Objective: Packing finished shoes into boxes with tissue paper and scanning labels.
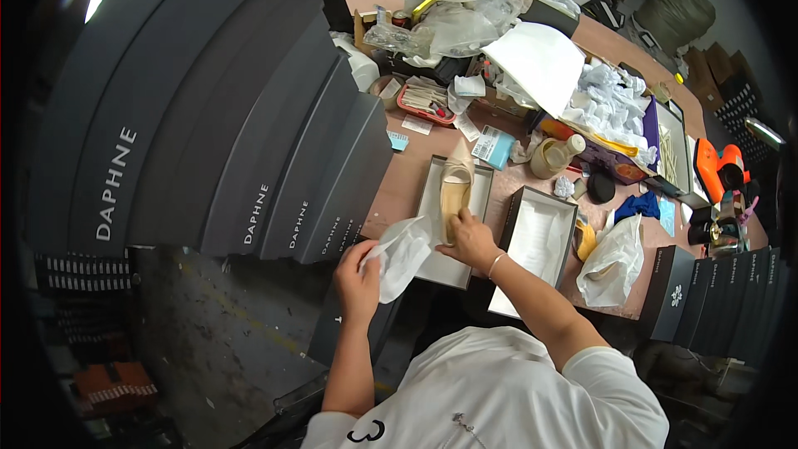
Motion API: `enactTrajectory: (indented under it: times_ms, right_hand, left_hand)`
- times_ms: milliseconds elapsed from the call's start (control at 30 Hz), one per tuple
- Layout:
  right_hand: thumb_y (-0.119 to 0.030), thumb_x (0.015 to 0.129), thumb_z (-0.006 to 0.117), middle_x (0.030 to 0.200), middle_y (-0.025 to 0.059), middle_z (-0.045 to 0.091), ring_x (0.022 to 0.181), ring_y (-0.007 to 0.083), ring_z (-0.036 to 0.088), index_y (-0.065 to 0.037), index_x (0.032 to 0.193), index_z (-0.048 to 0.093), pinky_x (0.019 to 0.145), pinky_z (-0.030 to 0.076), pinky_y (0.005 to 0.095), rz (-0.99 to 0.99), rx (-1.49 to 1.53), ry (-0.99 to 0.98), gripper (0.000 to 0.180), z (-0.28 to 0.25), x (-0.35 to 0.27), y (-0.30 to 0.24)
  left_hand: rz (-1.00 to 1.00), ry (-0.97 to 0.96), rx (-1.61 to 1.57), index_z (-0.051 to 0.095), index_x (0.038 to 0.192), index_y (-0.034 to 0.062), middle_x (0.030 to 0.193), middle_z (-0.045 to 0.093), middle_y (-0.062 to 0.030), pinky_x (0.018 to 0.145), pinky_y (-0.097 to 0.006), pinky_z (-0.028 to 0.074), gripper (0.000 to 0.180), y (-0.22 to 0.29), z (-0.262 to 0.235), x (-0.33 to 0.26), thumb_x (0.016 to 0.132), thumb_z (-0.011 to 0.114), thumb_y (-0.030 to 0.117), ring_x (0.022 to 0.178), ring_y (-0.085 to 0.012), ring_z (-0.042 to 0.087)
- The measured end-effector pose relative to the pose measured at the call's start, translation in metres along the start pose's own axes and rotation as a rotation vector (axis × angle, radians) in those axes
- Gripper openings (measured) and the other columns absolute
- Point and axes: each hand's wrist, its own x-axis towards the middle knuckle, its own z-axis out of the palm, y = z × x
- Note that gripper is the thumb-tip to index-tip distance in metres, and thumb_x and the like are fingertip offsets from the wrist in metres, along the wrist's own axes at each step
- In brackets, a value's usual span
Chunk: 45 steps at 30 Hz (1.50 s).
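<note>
A beige pointed-toe shoe (455,187) lies over an open shoe box (447,270), its toe toward the far side. My right hand (467,243) grips the shoe by its heel end, a thin band round the wrist. To the left, my left hand (358,283) is closed on a crumpled piece of white tissue paper (404,256), which hangs over the box's near left edge. Whether anything is inside the paper cannot be seen. Right of these stands a second open box part (540,233), pale inside with dark edges.
Tall stacks of dark shoe boxes (191,116) rise close on the left; more boxes (715,291) stand at the right. A paper-wrapped bundle (613,262), a cream bottle (555,156), a red tray (426,104) and a box of crumpled paper (611,104) crowd the table.
</note>
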Motion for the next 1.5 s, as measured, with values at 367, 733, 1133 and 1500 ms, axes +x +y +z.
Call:
enactTrajectory:
  times_ms: [367,733,1133,1500]
  right_hand:
    - [-0.042,0.064,0.076,0.088,0.0098,0.057,0.079,0.0198,0.056,0.006,0.088,0.062,0.07,0.042,0.0284,0.009,1.191,0.271,0.056,-0.191,-0.171,0.037]
    - [-0.05,0.082,0.063,0.087,0.0119,0.064,0.065,0.018,0.062,0.005,0.112,0.057,0.053,0.049,0.0262,0.249,1.872,0.261,0.063,-0.103,-0.159,0.069]
    - [-0.05,0.085,0.06,0.094,0.0123,0.066,0.062,0.0205,0.059,-0.001,0.118,0.058,0.055,0.05,0.0296,0.144,2.302,0.251,0.059,-0.072,-0.178,0.075]
    - [-0.017,0.093,0.059,0.131,0.007,0.055,0.115,0.0186,0.056,-0.002,0.13,0.052,0.101,0.041,0.0331,0.133,2.053,0.482,0.041,-0.111,-0.149,0.043]
  left_hand:
    - [0.529,-0.044,0.258,0.07,0.092,-0.0019,0.086,0.06,-0.0122,0.066,-0.036,0.048,0.014,0.046,0.058,0.071,0.079,0.069,0.003,0.076,-0.0271,0.061]
    - [0.48,-0.291,-0.14,0.069,0.102,-0.0007,0.071,0.056,-0.006,0.055,-0.026,0.041,0.016,0.076,0.112,0.039,0.09,0.065,0.008,0.06,-0.0118,0.05]
    - [0.628,-0.551,-0.157,0.07,0.104,0.0026,0.075,0.058,-0.0077,0.054,-0.029,0.044,0.021,0.091,0.144,0.007,0.083,0.068,0.003,0.06,-0.0179,0.055]
    - [0.886,-0.559,-0.176,0.072,0.106,0.0071,0.075,0.057,-0.0042,0.051,-0.029,0.047,0.032,0.097,0.129,-0.021,0.075,0.069,-0.002,0.057,-0.0184,0.057]
